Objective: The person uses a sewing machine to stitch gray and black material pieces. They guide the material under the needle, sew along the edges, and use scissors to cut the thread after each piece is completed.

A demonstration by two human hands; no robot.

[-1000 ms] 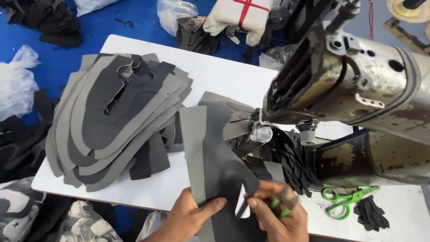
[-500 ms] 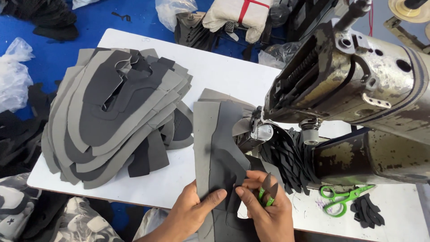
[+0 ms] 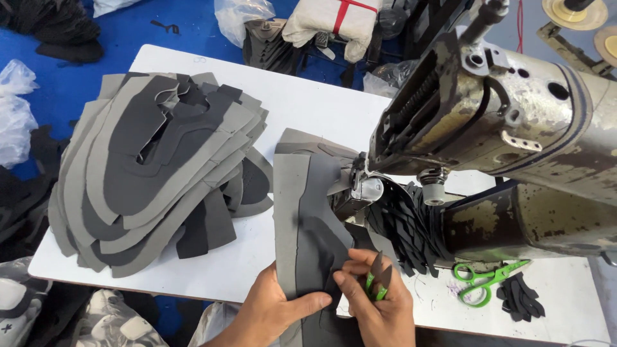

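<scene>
A grey and dark shoe-upper piece [image 3: 307, 212] lies flat on the white table [image 3: 308, 103], running from the sewing machine's foot [image 3: 360, 189] down to the near edge. My left hand [image 3: 273, 311] pinches its lower end, thumb on top. My right hand [image 3: 376, 302] rests on the same piece just to the right and holds small green thread snips [image 3: 378, 283], blades pointing up.
A fanned stack of grey and black cut uppers [image 3: 154, 167] fills the table's left. The big sewing machine [image 3: 508, 122] covers the right, with black pieces [image 3: 405, 225] under its arm. Green scissors [image 3: 488, 279] lie at the right. Bags and scraps sit on the blue floor.
The upper piece has swung from slanted to lie straight toward the machine foot. Both hands stayed on its near end, the right keeping the snips.
</scene>
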